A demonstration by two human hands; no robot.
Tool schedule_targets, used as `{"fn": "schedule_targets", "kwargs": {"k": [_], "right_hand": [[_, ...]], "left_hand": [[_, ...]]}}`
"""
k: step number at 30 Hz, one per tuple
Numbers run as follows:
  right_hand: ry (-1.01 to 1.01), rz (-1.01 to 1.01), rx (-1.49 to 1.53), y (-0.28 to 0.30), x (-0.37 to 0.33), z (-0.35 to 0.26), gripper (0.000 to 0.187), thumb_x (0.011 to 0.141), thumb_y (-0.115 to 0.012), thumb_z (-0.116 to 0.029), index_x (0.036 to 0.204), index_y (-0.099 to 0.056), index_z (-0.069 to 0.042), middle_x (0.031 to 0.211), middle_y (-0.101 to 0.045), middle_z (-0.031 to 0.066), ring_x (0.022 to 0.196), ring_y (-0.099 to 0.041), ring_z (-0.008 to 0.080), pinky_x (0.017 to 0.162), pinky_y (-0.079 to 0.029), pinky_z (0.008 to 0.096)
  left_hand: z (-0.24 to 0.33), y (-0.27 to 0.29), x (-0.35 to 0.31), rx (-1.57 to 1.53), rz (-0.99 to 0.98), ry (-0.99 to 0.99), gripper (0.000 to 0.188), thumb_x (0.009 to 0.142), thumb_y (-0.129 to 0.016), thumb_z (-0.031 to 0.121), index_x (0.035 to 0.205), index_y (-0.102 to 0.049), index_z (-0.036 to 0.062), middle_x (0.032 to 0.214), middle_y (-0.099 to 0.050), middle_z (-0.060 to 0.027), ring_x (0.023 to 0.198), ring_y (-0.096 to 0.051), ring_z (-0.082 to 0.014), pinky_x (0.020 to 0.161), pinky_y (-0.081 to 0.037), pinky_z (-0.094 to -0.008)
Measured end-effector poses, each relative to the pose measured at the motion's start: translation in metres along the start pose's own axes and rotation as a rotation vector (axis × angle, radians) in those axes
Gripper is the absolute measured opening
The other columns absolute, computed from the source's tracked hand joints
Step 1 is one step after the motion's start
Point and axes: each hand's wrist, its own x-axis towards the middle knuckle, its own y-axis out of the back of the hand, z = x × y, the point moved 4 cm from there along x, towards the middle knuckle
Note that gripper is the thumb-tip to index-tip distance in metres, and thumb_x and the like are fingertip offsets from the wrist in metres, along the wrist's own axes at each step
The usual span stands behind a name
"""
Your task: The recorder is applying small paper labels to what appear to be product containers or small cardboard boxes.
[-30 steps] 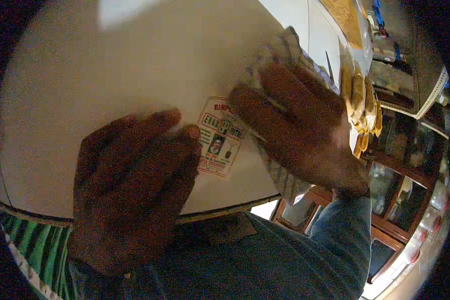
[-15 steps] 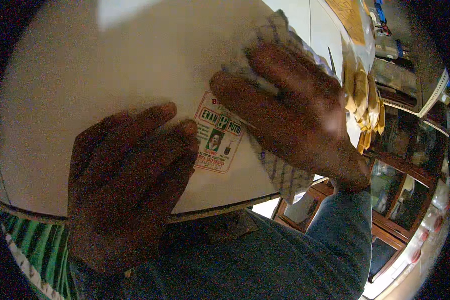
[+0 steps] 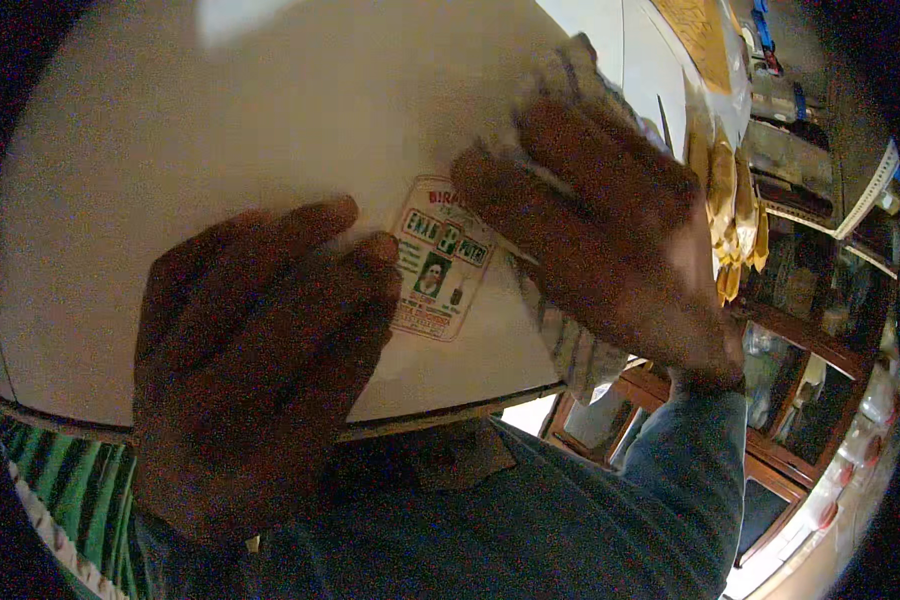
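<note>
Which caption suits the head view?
Right hand on a patterned cloth, left hand partly over a printed label.

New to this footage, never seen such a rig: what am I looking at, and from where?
No robot: these are a person's bare hands. The view comes from the left of two head-worn fisheye cameras looking down, so straight edges bend. The right hand holds a checked cloth on a pale tabletop. The left hand is over it too, its palm hidden. Between them lies a printed label with a small portrait.
</note>
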Motion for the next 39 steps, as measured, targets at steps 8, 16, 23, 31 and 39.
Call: {"fn": "schedule_targets", "kwargs": {"k": [8, 16, 23, 31, 39], "right_hand": [[-0.064, -0.052, -0.002, -0.005, 0.005, 0.003, 0.042, 0.058, -0.075, -0.012, 0.100, -0.071, -0.007, 0.100, -0.064, 0.0160, 0.089, -0.067, 0.0340, 0.072, -0.057, 0.0400], [0.003, 0.009, -0.040, -0.020, -0.025, 0.018, 0.039, 0.061, -0.076, -0.013, 0.100, -0.072, -0.009, 0.102, -0.065, 0.0165, 0.090, -0.067, 0.0347, 0.076, -0.057, 0.0414], [-0.039, 0.027, -0.034, -0.009, 0.011, 0.004, 0.038, 0.064, -0.075, -0.012, 0.101, -0.072, -0.011, 0.102, -0.065, 0.0169, 0.091, -0.067, 0.0340, 0.077, -0.057, 0.0414], [-0.043, 0.065, -0.090, -0.021, -0.034, 0.025, 0.036, 0.065, -0.074, -0.011, 0.101, -0.071, -0.010, 0.104, -0.066, 0.0155, 0.091, -0.067, 0.0328, 0.076, -0.057, 0.0409], [-0.176, 0.016, 0.049, -0.011, -0.017, 0.005, 0.042, 0.064, -0.076, -0.015, 0.104, -0.069, -0.009, 0.102, -0.065, 0.0143, 0.094, -0.066, 0.0331, 0.079, -0.056, 0.0397]], "left_hand": [[-0.007, -0.010, -0.007, 0.016, 0.117, -0.060, 0.028, 0.071, -0.067, 0.010, 0.098, -0.072, 0.0079, 0.110, -0.069, -0.0105, 0.106, -0.064, -0.0301, 0.092, -0.048, -0.0450], [-0.009, -0.016, -0.009, 0.050, -0.033, -0.070, 0.028, 0.077, -0.066, 0.018, 0.103, -0.070, 0.0095, 0.112, -0.067, -0.0125, 0.106, -0.063, -0.0321, 0.092, -0.047, -0.0465], [-0.010, -0.016, -0.010, 0.099, -0.164, -0.070, 0.029, 0.082, -0.064, 0.024, 0.108, -0.068, 0.0110, 0.114, -0.065, -0.0143, 0.106, -0.061, -0.0339, 0.092, -0.046, -0.0477], [-0.004, -0.013, -0.001, 0.102, -0.267, 0.014, 0.028, 0.086, -0.062, 0.025, 0.111, -0.066, 0.0121, 0.120, -0.063, -0.0150, 0.109, -0.059, -0.0346, 0.096, -0.044, -0.0483], [-0.007, -0.010, -0.003, 0.126, -0.340, 0.101, 0.028, 0.089, -0.060, 0.025, 0.114, -0.066, 0.0134, 0.125, -0.061, -0.0139, 0.115, -0.055, -0.0330, 0.101, -0.041, -0.0465]]}}
